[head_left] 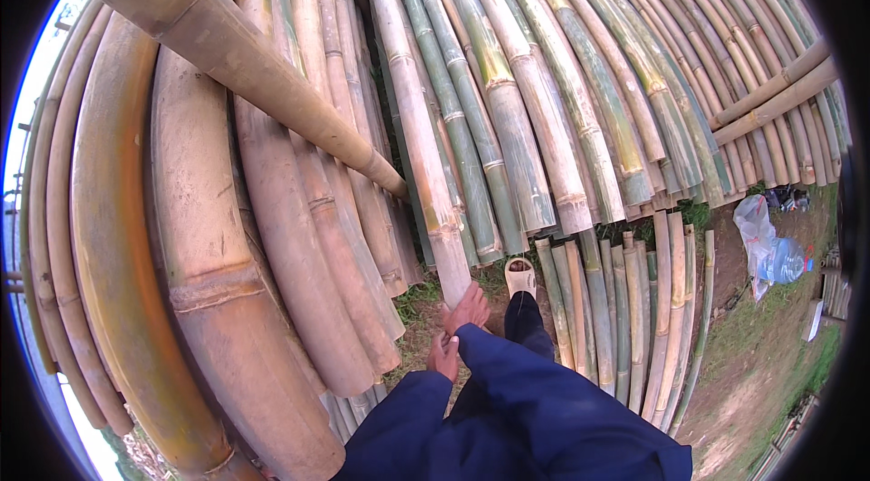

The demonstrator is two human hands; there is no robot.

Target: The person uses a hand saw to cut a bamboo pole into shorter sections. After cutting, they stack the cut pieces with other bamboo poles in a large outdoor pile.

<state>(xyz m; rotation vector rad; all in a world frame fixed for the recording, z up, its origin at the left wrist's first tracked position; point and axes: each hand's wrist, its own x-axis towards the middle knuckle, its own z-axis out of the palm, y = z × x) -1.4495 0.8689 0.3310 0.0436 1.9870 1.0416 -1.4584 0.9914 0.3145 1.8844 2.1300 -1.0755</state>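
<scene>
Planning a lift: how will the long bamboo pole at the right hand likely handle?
The bamboo pole is probably stiff, its woody stem ringed by joints. It may feel far-end heavy, since most of it extends beyond the right hand. Its smooth-looking surface might slip.

An outdoor bamboo yard in daylight. Long bamboo poles (517,119) lie side by side in dense rows, and the ground is bare brown earth (725,395) with green grass (821,363).
</scene>
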